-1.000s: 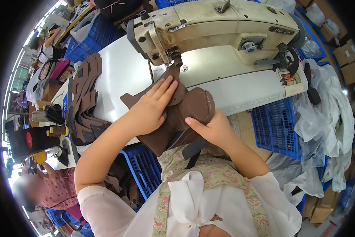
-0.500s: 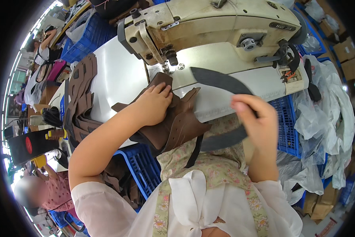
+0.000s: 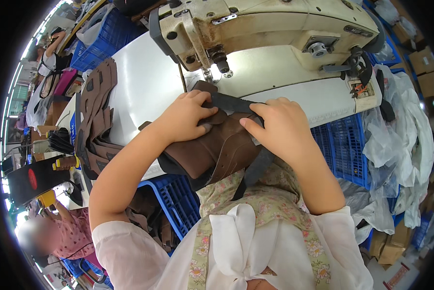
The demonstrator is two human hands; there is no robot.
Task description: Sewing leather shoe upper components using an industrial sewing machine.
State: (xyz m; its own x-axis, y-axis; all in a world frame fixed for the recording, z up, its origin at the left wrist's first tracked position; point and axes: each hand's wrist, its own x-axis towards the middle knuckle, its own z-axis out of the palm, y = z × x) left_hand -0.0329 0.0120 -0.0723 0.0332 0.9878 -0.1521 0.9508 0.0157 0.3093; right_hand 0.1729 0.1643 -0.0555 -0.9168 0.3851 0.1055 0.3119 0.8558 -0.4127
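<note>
A brown leather workpiece [image 3: 192, 157], made of several folded, stitched panels, lies over the front edge of the sewing machine's table. My left hand [image 3: 188, 116] is closed on its upper part, thumb and fingers pinching close to the presser foot [image 3: 207, 75]. A dark grey strip [image 3: 232, 103] runs along the leather's upper edge between my hands. My right hand [image 3: 282, 126] grips this strip at its right, with the thumb over the leather. Another length of dark strip [image 3: 259, 166] hangs below my right hand toward my apron. The exact edge under my left fingers is hidden.
The cream sewing machine [image 3: 270, 34] stands just beyond my hands. Brown leather pieces [image 3: 98, 111] are stacked at the table's left. Blue crates [image 3: 345, 150] stand at right and below left. Plastic bags [image 3: 395, 145] hang at far right. A co-worker [image 3: 72, 232] is at lower left.
My right hand has moved left and up to the leather, bringing the strip, which swung in a loose curve before, along its upper edge. My left hand has shifted slightly and now pinches.
</note>
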